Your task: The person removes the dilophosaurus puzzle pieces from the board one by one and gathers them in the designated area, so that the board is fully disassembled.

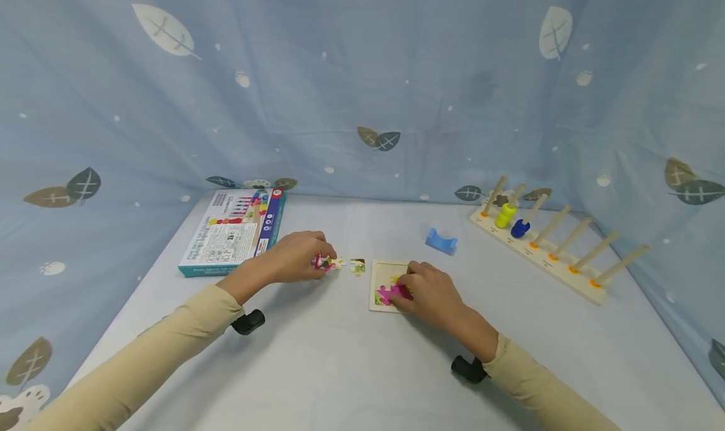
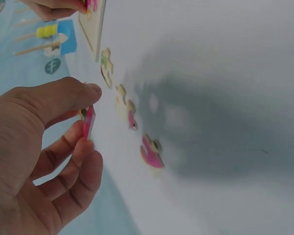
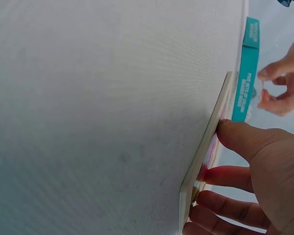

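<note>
My left hand (image 1: 297, 255) is raised a little above the table and pinches a pink puzzle piece (image 2: 88, 122) between thumb and fingertips. Below it, in the left wrist view, lie a pink loose piece (image 2: 152, 152), a pale one with a pink edge (image 2: 126, 110) and a greenish one (image 2: 107, 66). To the right sits a square wooden puzzle tray (image 1: 372, 289), partly filled with magenta and yellow pieces (image 1: 386, 294). My right hand (image 1: 433, 296) rests on its right side, thumb and fingertips touching the tray and pieces. That hand hides part of the tray.
A toy box (image 1: 226, 236) lies at the back left. Behind the tray is a blue curved block (image 1: 441, 241). At the right stands a wooden peg board (image 1: 544, 261) with yellow rings (image 1: 505, 216) and blue rings (image 1: 520, 228). Patterned blue cloth (image 1: 362, 91) hangs behind.
</note>
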`<control>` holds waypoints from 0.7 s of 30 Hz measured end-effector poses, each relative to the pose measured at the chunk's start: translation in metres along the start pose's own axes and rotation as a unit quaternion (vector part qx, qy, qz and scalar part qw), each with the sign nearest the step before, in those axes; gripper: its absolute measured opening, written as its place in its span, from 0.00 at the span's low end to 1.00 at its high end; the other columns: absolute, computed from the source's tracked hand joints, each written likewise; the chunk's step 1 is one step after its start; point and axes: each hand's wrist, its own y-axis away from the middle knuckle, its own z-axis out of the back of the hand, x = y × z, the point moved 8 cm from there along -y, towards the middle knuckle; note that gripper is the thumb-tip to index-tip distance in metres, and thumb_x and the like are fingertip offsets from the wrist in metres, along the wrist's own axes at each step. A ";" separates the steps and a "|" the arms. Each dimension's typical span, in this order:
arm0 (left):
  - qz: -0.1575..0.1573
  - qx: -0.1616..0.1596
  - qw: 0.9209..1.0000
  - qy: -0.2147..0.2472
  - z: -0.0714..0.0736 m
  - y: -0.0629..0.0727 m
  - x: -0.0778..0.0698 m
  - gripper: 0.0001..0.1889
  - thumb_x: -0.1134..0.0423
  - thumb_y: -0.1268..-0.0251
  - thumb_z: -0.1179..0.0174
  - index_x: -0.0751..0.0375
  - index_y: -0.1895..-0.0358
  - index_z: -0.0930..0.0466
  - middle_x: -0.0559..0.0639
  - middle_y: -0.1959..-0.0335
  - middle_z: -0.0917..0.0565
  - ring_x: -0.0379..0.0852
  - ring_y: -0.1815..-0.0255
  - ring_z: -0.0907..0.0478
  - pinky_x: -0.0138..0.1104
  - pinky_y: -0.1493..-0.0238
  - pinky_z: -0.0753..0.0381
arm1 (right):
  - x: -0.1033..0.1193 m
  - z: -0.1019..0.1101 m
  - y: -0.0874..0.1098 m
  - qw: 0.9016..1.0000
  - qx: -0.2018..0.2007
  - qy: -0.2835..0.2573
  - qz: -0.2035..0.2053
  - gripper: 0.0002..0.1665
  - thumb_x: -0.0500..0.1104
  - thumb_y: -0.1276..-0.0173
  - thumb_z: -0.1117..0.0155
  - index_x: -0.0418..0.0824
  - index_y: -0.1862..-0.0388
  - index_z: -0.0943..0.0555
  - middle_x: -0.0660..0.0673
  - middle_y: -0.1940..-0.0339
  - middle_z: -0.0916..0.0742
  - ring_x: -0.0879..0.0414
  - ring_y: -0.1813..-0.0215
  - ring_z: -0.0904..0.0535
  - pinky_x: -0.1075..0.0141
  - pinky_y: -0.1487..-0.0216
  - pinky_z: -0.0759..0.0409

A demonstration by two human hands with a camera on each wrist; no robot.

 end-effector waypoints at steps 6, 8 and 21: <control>0.011 0.012 1.000 0.017 -0.002 0.013 0.008 0.15 0.62 0.45 0.26 0.55 0.53 0.11 0.44 0.64 0.19 0.43 0.65 0.24 0.35 0.64 0.24 | 0.000 -0.001 0.000 1.000 0.004 0.006 -0.004 0.22 0.59 0.45 0.22 0.43 0.63 0.10 0.52 0.73 0.24 0.59 0.71 0.33 0.69 0.75 0.33; 0.014 0.012 1.000 0.017 -0.003 0.019 0.011 0.15 0.62 0.45 0.25 0.55 0.53 0.12 0.43 0.64 0.19 0.43 0.65 0.23 0.35 0.64 0.24 | 0.001 -0.003 -0.001 1.000 0.009 0.007 -0.005 0.22 0.59 0.44 0.22 0.43 0.63 0.10 0.52 0.73 0.24 0.59 0.71 0.33 0.69 0.74 0.33; 0.022 0.037 0.998 0.039 -0.012 0.030 0.022 0.15 0.62 0.48 0.23 0.53 0.55 0.11 0.43 0.62 0.20 0.41 0.62 0.22 0.36 0.59 0.22 | 0.000 -0.002 0.000 1.000 0.018 0.018 -0.013 0.22 0.59 0.44 0.23 0.44 0.60 0.10 0.51 0.70 0.22 0.58 0.69 0.31 0.69 0.74 0.30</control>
